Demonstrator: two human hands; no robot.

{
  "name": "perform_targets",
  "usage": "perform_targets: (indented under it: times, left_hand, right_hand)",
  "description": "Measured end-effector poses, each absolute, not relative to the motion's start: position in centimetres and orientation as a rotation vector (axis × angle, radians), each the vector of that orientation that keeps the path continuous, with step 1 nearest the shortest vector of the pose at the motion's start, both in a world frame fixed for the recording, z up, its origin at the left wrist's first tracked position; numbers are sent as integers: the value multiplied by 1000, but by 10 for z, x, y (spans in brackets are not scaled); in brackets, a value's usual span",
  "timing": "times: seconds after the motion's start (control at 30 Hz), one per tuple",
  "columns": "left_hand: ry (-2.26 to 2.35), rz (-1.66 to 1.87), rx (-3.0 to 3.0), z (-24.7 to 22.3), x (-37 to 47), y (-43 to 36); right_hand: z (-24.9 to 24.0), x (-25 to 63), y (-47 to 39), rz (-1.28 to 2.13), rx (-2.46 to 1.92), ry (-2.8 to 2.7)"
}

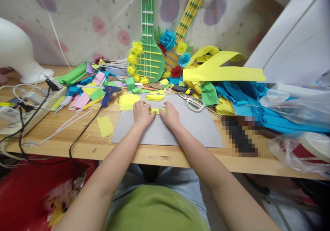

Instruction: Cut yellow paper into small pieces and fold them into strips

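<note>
A small folded strip of yellow paper lies on the grey mat, held at both ends. My left hand grips its left end between thumb and fingers. At the right end, my right hand pinches the strip the same way. Just beyond the hands is a small stack of folded yellow pieces. A larger yellow sheet lies to the left of it, by my left hand. White-handled scissors rest on the mat to the right, their blades partly open.
A blue glue gun with a black cord stands left of the mat. Behind are a green paper instrument and a yellow one. Blue crepe paper piles up at right; a power strip is at left.
</note>
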State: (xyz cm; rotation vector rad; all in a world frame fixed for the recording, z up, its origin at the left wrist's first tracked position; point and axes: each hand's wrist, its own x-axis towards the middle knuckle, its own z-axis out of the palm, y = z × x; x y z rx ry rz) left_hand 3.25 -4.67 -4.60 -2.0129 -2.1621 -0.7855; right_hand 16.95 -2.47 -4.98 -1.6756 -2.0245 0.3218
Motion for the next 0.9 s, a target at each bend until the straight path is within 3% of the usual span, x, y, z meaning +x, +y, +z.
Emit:
perform_targets:
  times: [0.67,0.9]
  left_hand:
    - [-2221,-741,-2038,-50,35,-46]
    - [-2194,-729,-2035,-54,36,-45]
  right_hand:
    - [-44,182,-35,113,-1722,-2093]
    - [-48,173,-30,28,-1381,-2257]
